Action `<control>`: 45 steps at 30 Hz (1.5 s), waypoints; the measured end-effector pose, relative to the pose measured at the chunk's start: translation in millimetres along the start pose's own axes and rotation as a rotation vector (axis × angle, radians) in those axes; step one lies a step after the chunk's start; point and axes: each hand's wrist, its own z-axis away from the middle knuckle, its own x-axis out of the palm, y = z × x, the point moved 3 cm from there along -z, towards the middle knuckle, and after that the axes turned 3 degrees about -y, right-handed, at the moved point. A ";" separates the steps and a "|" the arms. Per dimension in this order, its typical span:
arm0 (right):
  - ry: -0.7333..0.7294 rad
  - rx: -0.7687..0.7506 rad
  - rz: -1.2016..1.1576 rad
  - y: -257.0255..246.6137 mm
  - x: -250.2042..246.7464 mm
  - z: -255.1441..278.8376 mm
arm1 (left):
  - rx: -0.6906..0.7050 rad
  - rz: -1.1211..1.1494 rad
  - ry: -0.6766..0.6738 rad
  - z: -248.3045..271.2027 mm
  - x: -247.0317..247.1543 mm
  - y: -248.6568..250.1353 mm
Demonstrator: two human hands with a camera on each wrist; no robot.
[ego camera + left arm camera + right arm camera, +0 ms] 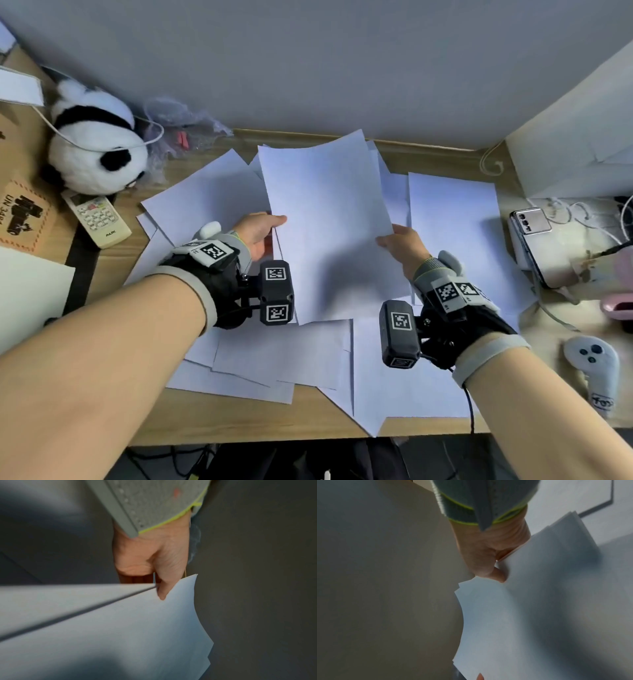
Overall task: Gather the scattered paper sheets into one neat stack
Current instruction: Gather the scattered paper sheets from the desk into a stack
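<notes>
Head view: both hands hold a small bundle of white sheets lifted off the desk, roughly over its middle. Left hand pinches the bundle's left edge, thumb on top. Right hand pinches the right edge lower down. Bundle bows slightly; its far end tips up toward the wall.

Left wrist view: thumb lies on the top sheet, and a second sheet edge shows splayed below it. So more than one sheet is in the grip, not squared.

Right wrist view: thumb presses on top and offset corners fan out just under it. Finger positions beneath the paper are hidden.

Loose sheets cover most of the desk: several overlapped along the front edge, one toward the right edge, more fanned toward the left. One sheet overhangs the front edge. Task looks early; most paper is ungathered.

Risks, as judged:
- Fanned bundle held only by edge pinches; lower sheets could slip out if either pinch eases.
- Overhanging sheet could slide off the front edge if brushed by a forearm.
- Sweeping paper rightward could snag the phone and cables at the right edge; leftward, the remote beside the panda toy.
- Tapping the bundle square on top of loose sheets could skid them.
</notes>
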 end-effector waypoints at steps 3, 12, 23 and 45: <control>0.075 0.043 0.016 4.2 -20.6 -19.7 | -0.024 0.015 -0.007 -12.4 28.0 -0.1; 0.211 0.151 0.114 34.3 -53.2 -53.0 | -0.118 0.066 0.053 -39.2 65.0 -5.6; 0.470 0.228 0.020 64.5 -115.7 -63.9 | -0.006 -0.213 0.209 -63.8 65.7 14.1; 0.141 0.165 0.179 98.0 -130.0 -44.2 | 0.020 -0.333 0.079 -68.1 142.0 -11.3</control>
